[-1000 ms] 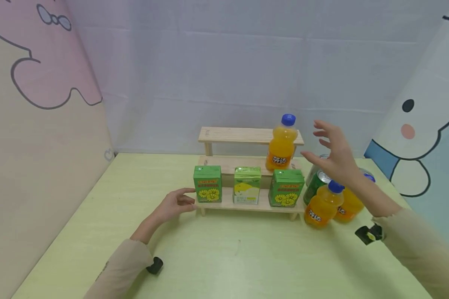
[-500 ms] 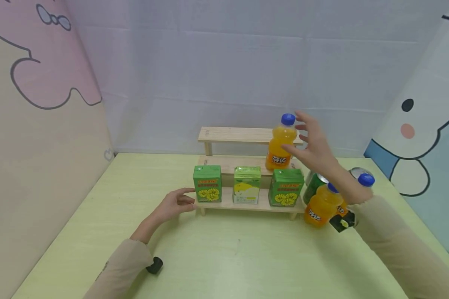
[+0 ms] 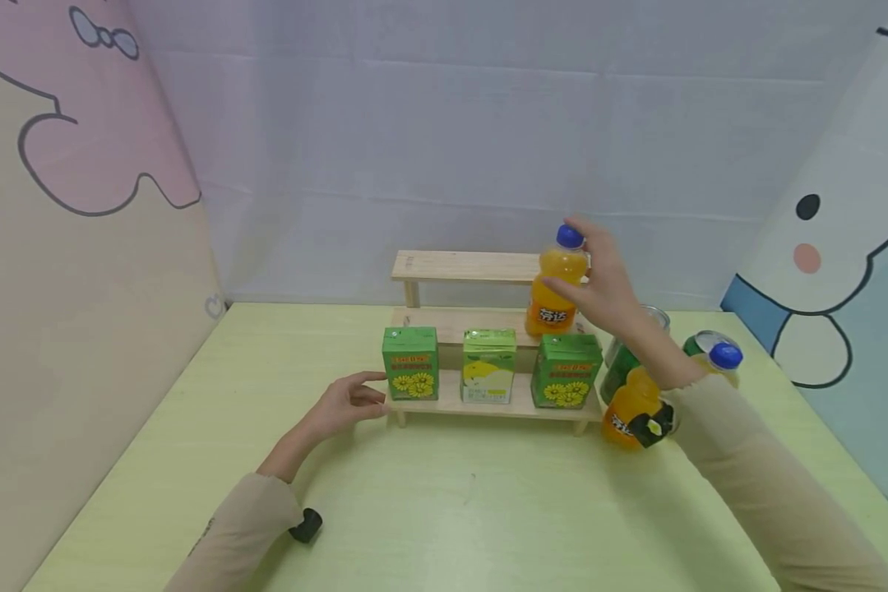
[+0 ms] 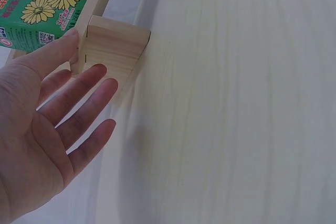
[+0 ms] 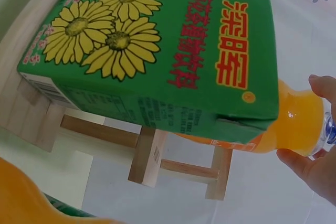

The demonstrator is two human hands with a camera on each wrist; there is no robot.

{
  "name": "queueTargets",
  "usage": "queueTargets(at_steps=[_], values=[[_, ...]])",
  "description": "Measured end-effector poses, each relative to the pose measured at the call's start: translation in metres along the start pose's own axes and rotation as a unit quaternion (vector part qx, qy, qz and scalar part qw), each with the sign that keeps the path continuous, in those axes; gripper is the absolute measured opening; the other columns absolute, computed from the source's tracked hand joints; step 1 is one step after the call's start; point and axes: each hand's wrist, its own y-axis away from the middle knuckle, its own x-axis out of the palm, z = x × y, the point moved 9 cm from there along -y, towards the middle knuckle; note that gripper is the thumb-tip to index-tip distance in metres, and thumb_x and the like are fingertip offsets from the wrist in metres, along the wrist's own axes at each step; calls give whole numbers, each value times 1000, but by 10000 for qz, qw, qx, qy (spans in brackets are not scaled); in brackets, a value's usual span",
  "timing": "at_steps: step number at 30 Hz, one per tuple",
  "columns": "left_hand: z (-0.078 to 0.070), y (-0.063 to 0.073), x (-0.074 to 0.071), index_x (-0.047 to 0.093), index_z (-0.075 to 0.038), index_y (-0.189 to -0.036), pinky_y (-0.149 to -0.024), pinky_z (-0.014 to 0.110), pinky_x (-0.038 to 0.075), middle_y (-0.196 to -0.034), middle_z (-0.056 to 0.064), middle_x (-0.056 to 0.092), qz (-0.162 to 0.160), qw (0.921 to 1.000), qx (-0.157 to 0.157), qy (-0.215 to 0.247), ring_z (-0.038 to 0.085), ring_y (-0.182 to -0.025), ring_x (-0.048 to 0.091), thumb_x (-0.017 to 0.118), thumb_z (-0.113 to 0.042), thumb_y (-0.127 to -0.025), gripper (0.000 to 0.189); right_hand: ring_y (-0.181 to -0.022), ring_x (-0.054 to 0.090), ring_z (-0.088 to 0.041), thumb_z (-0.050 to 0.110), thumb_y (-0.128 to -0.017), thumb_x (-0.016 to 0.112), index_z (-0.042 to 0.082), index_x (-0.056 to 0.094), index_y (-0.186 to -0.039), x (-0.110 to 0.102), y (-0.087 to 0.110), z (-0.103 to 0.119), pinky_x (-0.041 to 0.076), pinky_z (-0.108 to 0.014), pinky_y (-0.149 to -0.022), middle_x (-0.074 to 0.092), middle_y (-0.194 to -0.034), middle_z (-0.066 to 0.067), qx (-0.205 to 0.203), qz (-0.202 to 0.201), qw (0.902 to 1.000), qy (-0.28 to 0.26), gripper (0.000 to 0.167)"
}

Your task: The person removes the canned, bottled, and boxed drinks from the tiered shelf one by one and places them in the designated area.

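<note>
An orange soda bottle point(image 3: 555, 300) with a blue cap stands upright on the middle tier of the wooden shelf point(image 3: 459, 265). My right hand point(image 3: 605, 284) grips its upper part, thumb in front and fingers behind; in the right wrist view, thumb and a finger lie on opposite sides of the bottle point(image 5: 299, 119). On the lowest tier stand a left green drink carton point(image 3: 412, 363), a pear drink carton point(image 3: 487, 367) and a right green carton point(image 3: 566, 372). My left hand point(image 4: 47, 114), fingers loosely extended, touches the shelf's left end with its thumb.
Right of the shelf stand a second orange soda bottle point(image 3: 625, 411), partly behind my right wrist, and a third soda bottle point(image 3: 725, 358). Cans, including a green can point(image 3: 617, 370), are grouped there too. A fabric backdrop point(image 3: 414, 148) hangs behind the table point(image 3: 444, 510).
My right hand has moved left from beside the shelf, and its fingers have closed round the upper part of the soda bottle. The bottle and my left hand have stayed in place.
</note>
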Motion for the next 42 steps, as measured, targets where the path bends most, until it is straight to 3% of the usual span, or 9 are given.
queueTargets(at_steps=[13, 23, 34, 37, 42], values=[[1, 0, 0, 46, -3, -130, -86, 46, 45, -105, 16, 65, -12, 10000, -5, -40, 27, -99, 61, 69, -25, -81, 58, -122, 36, -40, 5, -80, 68, 3, 28, -137, 4, 1, -6, 35, -55, -94, 36, -132, -24, 138, -66, 9994, -301, 69], [5, -1, 1, 46, -4, -130, -88, 47, 44, -105, 16, 65, -13, 10000, -67, -11, 26, -99, 61, 69, -24, -82, 57, -120, 39, -41, 5, -82, 66, 6, 26, -138, 5, 2, -7, 41, -56, -86, 37, -132, -23, 163, -40, 9992, -360, 68], [3, -1, 0, 44, -3, -131, -88, 46, 44, -106, 17, 64, -40, 9999, -100, -36, 26, -99, 61, 67, -21, -83, 56, -116, 44, -38, 2, -80, 67, 7, 32, -137, -1, 5, -5, 46, -54, -80, 41, -130, -21, 119, -296, 9981, -529, 67], [0, 1, 1, 43, -1, -131, -87, 47, 44, -107, 19, 63, -24, 9999, -109, 0, 28, -100, 60, 66, -17, -84, 55, -114, 45, -37, 0, -79, 68, 6, 33, -136, -2, 6, -5, 46, -54, -80, 42, -129, -20, 97, -353, 9976, -590, 67], [-20, 8, 1, 43, 3, -130, -86, 46, 45, -106, 22, 62, 37, 10000, -50, 15, 32, -100, 59, 64, -12, -85, 52, -110, 48, -34, -1, -78, 69, 5, 35, -135, -4, 7, -6, 49, -47, -78, 46, -124, -20, 118, -456, 9969, -625, 67]])
